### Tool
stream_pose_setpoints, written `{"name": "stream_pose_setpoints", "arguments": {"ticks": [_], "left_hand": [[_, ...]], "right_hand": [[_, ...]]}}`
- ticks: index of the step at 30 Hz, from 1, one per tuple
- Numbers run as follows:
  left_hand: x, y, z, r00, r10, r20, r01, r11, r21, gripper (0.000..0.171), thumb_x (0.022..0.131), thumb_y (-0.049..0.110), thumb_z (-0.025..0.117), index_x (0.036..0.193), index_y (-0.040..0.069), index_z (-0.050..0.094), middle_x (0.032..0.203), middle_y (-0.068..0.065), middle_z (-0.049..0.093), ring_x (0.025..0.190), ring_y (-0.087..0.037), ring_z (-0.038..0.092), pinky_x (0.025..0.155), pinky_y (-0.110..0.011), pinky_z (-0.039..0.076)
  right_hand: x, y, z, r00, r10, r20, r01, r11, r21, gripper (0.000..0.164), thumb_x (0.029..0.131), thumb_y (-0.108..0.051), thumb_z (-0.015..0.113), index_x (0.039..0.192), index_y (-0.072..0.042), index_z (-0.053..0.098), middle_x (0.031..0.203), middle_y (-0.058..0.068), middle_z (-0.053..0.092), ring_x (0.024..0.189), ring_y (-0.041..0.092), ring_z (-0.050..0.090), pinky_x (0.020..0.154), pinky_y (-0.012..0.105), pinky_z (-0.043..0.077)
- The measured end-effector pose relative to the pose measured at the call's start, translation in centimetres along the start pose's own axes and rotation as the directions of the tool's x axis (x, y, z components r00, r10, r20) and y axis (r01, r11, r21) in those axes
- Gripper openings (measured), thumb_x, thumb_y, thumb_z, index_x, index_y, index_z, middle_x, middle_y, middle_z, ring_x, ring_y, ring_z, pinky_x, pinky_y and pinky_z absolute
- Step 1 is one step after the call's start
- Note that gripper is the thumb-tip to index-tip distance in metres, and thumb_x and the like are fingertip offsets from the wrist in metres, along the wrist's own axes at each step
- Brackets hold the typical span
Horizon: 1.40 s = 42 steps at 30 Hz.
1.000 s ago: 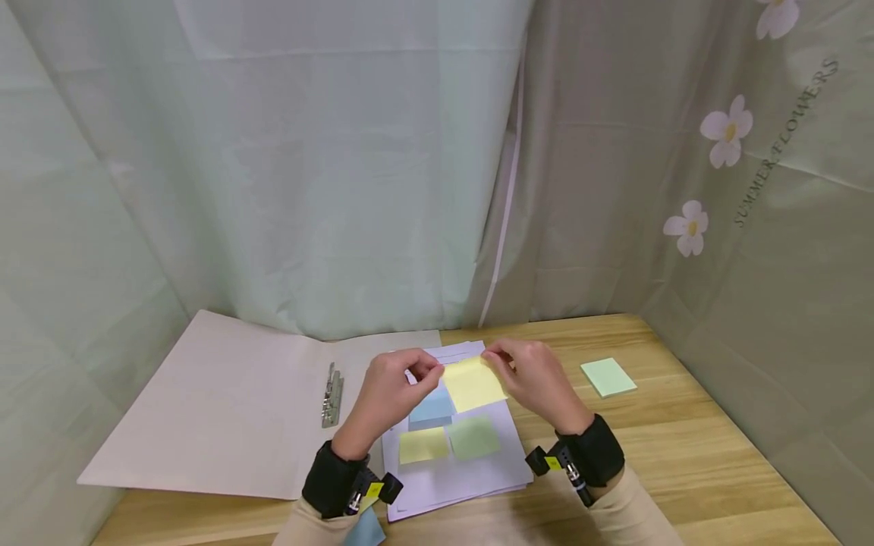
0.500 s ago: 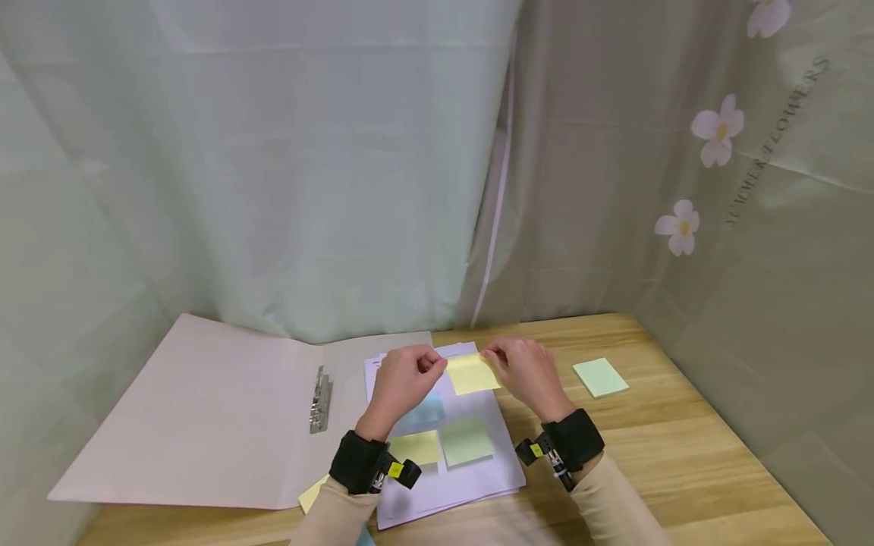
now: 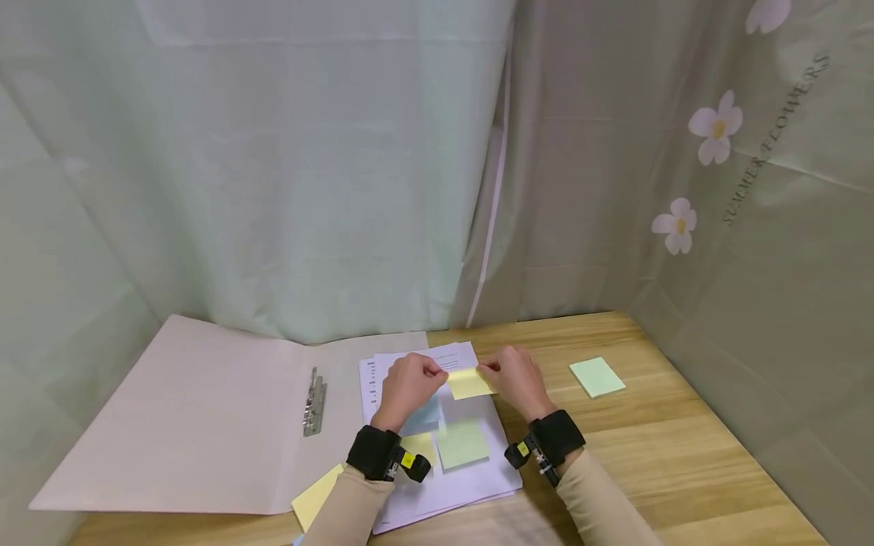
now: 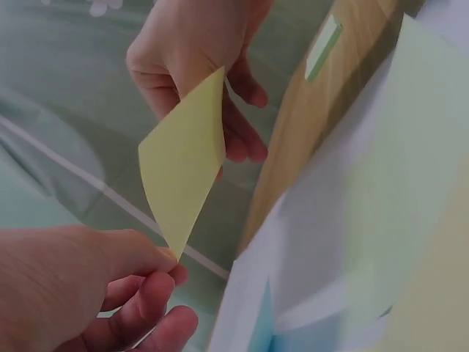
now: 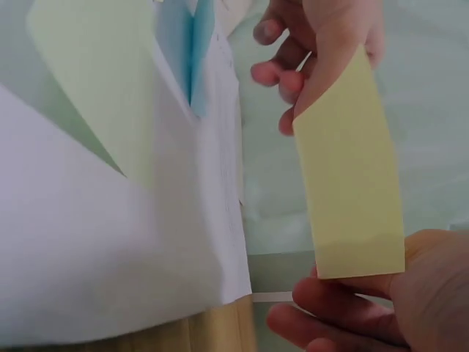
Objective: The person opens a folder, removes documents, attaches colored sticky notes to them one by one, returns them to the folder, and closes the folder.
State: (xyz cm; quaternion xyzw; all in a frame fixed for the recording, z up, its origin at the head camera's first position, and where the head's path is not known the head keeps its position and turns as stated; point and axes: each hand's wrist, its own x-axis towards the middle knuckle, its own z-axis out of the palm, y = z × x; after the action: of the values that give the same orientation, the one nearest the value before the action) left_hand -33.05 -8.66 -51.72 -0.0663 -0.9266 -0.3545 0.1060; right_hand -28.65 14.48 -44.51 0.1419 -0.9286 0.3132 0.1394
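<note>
A yellow sticky note (image 3: 471,385) is stretched between both hands above the upper part of a stack of white printed sheets (image 3: 471,485). My left hand (image 3: 408,388) pinches one corner between thumb and forefinger, which the left wrist view shows at the note's lower tip. The right hand (image 3: 517,381) pinches the opposite corner. On the top sheet, below the hands, are a blue note (image 3: 423,415), a green note (image 3: 464,445) and another yellow note (image 3: 419,447), partly covered by the left wrist gear. The green note's free edge lifts off the paper in the wrist views.
An open folder (image 3: 171,425) with a metal clip (image 3: 314,403) lies to the left, the sheets overlapping its right side. A green sticky-note pad (image 3: 597,377) sits on the wooden table (image 3: 683,470) at right. A yellow pad (image 3: 317,494) lies by the left forearm. Curtains (image 3: 328,189) surround the table.
Both hands have lowered slightly, and the yellow note between them has tilted so less of its face shows. The head view has shifted a little, uncovering more of the yellow pad by the left sleeve.
</note>
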Motion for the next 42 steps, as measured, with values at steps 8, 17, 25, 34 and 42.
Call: {"name": "stream_pose_setpoints", "arguments": {"ticks": [8, 17, 25, 34, 42], "left_hand": [[0.4, 0.4, 0.2, 0.995, -0.071, 0.064, 0.07, 0.997, 0.008, 0.013, 0.091, 0.037, 0.088, 0.081, 0.029, 0.087, 0.082, 0.015, 0.079, 0.073, -0.006, 0.066, 0.063, -0.029, 0.051], [0.1, 1.4, -0.1, 0.982, -0.147, 0.116, 0.146, 0.989, 0.019, 0.016, 0.091, 0.037, 0.089, 0.083, 0.023, 0.087, 0.086, 0.008, 0.081, 0.076, -0.011, 0.066, 0.064, -0.029, 0.049], [0.3, 1.2, 0.4, 0.973, -0.171, 0.152, 0.173, 0.985, 0.004, 0.016, 0.089, 0.035, 0.089, 0.081, 0.021, 0.085, 0.083, 0.007, 0.079, 0.073, -0.014, 0.065, 0.061, -0.029, 0.047], [-0.7, 2.5, -0.5, 0.966, -0.182, 0.185, 0.186, 0.983, -0.003, 0.019, 0.089, 0.031, 0.087, 0.079, 0.017, 0.081, 0.081, 0.002, 0.076, 0.075, -0.018, 0.065, 0.063, -0.031, 0.046], [-1.7, 4.2, -1.3, 0.961, -0.211, 0.177, 0.211, 0.977, 0.019, 0.021, 0.092, 0.03, 0.086, 0.08, 0.014, 0.08, 0.083, -0.001, 0.076, 0.078, -0.02, 0.064, 0.067, -0.032, 0.045]], "right_hand": [[0.4, 0.8, 0.5, 0.996, 0.078, 0.037, -0.08, 0.995, 0.054, 0.009, 0.098, -0.012, 0.086, 0.091, -0.007, 0.09, 0.081, 0.005, 0.081, 0.068, 0.014, 0.059, 0.062, 0.027, 0.042], [1.2, 4.2, 2.4, 0.999, -0.014, 0.05, 0.008, 0.993, 0.121, 0.016, 0.096, -0.016, 0.086, 0.081, -0.011, 0.087, 0.071, -0.001, 0.074, 0.062, 0.014, 0.056, 0.056, 0.029, 0.041], [2.4, 7.0, 4.9, 0.996, 0.007, 0.084, -0.012, 0.998, 0.066, 0.016, 0.093, -0.019, 0.09, 0.078, -0.015, 0.085, 0.071, -0.003, 0.074, 0.063, 0.013, 0.057, 0.056, 0.028, 0.043], [2.8, 7.5, 6.1, 0.989, 0.1, 0.113, -0.1, 0.995, -0.006, 0.021, 0.086, -0.017, 0.09, 0.069, -0.021, 0.08, 0.069, -0.011, 0.069, 0.064, 0.01, 0.057, 0.06, 0.027, 0.044], [2.6, 7.1, 6.2, 0.986, 0.117, 0.117, -0.116, 0.993, -0.02, 0.022, 0.086, -0.016, 0.091, 0.068, -0.02, 0.08, 0.069, -0.009, 0.069, 0.063, 0.011, 0.057, 0.06, 0.028, 0.043]]}}
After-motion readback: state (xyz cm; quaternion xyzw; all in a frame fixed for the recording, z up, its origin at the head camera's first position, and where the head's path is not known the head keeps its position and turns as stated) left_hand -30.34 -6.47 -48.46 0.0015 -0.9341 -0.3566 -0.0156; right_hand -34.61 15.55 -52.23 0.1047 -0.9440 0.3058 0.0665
